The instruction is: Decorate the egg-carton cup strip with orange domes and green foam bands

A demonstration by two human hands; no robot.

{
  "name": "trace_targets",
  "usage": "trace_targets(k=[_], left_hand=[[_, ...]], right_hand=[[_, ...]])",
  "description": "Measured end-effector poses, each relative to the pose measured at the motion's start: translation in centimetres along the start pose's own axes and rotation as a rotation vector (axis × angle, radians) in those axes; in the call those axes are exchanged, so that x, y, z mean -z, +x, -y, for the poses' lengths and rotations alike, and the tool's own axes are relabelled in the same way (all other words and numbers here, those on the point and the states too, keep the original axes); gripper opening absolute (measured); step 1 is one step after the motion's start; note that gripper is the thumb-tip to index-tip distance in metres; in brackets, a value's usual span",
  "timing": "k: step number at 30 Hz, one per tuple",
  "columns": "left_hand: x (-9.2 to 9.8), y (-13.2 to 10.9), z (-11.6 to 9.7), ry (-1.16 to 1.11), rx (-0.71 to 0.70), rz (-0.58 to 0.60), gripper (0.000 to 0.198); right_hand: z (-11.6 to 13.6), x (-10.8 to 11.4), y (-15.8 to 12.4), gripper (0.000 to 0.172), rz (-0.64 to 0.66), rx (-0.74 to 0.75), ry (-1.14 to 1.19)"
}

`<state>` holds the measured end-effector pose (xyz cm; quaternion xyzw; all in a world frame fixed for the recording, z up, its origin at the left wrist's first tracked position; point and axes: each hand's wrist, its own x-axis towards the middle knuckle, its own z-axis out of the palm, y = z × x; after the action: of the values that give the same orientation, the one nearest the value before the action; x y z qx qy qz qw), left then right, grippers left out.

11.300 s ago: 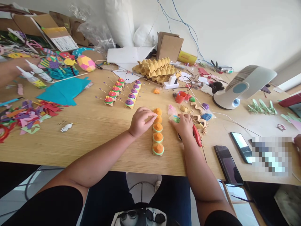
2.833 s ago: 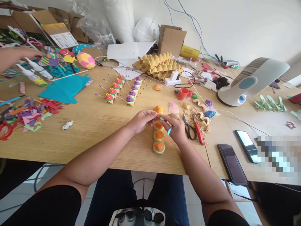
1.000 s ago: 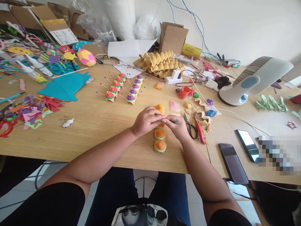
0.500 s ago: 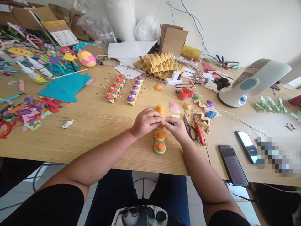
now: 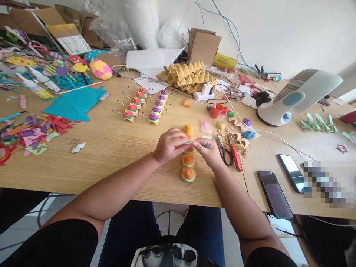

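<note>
A row of egg-carton cups (image 5: 188,160) capped in orange, with light-green rims, lies lengthwise in front of me. My left hand (image 5: 172,145) and my right hand (image 5: 207,150) meet above it, fingertips pinched together. Between them shows a thin light-green strip (image 5: 189,142), seemingly modelling clay, mostly covered by the fingers. Something small and blue (image 5: 207,145) shows at my right hand's fingers; its kind I cannot make out. The hands hide part of the row's second cup. Beyond my left hand stand a red-and-green cup row (image 5: 132,107) and a purple cup row (image 5: 157,108), stuck with thin dark-tipped sticks.
Right of my hands lie scissors (image 5: 224,150), a red-handled cutter (image 5: 236,154) and carton scraps. A white fan (image 5: 292,98) and phones (image 5: 274,193) are farther right. Egg trays (image 5: 186,76) sit behind; paper scraps (image 5: 36,131) and teal felt (image 5: 75,104) spread left.
The fingertips have shifted slightly, and more of the light-green strip shows between them. The view has moved a little; the cup rows and tools stay in place.
</note>
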<state>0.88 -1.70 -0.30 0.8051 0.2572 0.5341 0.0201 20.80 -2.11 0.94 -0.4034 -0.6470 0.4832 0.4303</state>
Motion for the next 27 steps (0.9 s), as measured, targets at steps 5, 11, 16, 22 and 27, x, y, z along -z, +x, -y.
trace_targets(k=[5, 11, 16, 22, 27], left_hand=[[-0.11, -0.16, 0.28, 0.053, 0.012, 0.01, 0.016], [-0.23, -0.07, 0.34, 0.046, 0.046, 0.05, 0.02], [-0.02, -0.01, 0.44, 0.013, 0.048, 0.049, 0.014], [-0.13, 0.12, 0.28, 0.006, 0.07, 0.042, 0.016], [-0.03, 0.23, 0.22, -0.025, 0.012, 0.001, 0.02]], right_hand=[[-0.11, -0.17, 0.04, 0.047, 0.026, -0.03, 0.007], [-0.2, -0.23, 0.06, 0.042, -0.014, -0.047, 0.028], [-0.01, -0.06, 0.06, 0.048, 0.035, -0.049, 0.047], [-0.16, -0.16, 0.13, 0.041, -0.009, -0.05, 0.04], [0.12, -0.09, 0.06, 0.042, -0.014, -0.058, 0.03]])
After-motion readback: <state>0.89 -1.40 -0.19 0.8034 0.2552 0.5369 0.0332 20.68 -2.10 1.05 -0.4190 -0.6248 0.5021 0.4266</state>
